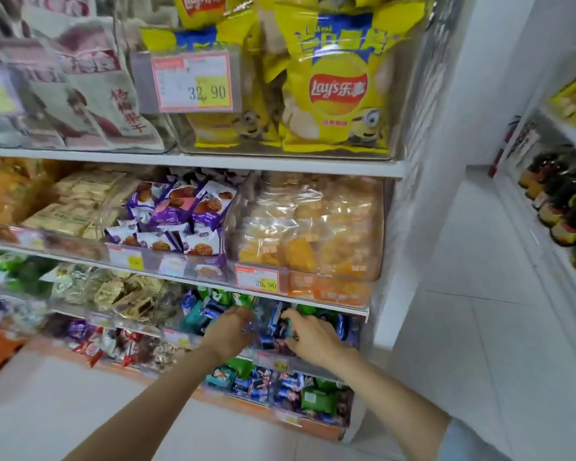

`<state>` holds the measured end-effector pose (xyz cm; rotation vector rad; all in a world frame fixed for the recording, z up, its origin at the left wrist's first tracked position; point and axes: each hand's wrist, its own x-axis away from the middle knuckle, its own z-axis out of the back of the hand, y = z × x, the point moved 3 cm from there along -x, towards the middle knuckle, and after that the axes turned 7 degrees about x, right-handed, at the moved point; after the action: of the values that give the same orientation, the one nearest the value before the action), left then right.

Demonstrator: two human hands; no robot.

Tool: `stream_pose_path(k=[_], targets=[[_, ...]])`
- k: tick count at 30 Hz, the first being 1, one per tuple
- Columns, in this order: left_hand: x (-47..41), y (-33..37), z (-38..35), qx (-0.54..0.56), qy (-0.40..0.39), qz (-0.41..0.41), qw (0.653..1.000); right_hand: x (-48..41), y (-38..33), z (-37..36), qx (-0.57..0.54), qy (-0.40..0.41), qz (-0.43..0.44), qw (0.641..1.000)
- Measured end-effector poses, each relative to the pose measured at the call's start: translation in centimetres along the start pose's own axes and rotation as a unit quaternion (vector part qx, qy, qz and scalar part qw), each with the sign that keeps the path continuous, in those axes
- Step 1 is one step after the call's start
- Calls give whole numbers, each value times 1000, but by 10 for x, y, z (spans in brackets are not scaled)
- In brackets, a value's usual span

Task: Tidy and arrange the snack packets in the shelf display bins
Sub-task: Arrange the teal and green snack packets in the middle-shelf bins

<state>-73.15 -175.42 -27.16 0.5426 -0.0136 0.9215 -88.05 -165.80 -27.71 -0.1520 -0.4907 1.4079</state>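
Right hand (308, 337): fingers curled, pinching small blue snack packet (279, 326) at fingertips, inside clear bin (300, 365). Left hand (228, 331): just left of that grip, fingers bent into heap of packets (210, 311); hold blurred, cannot tell. Price tag (273, 361): directly below grip. Orange packs (313, 227): shelf above grip.

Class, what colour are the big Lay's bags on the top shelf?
The Lay's bags are yellow, seen best in the head view.

2 bare forearms forward, left grip (228, 331) beside right grip (308, 341), both palms down
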Motion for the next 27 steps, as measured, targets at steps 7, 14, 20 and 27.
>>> stream_pose_path(k=[7, 14, 20, 27], targets=[[-11, -18, -5, 23, 5, -37, 999, -20, -5, -9, -19, -25, -15, 999], [-7, -59, -13, 71, 17, -91, 993, -36, -15, -33, -72, -8, -14, 997], [-11, -111, -29, 97, -49, -176, 978, -35, -32, -77, -140, 51, -32, 988], [-17, -173, -38, 69, -79, -238, 966, -34, -75, -137, -155, 80, -131, 976]])
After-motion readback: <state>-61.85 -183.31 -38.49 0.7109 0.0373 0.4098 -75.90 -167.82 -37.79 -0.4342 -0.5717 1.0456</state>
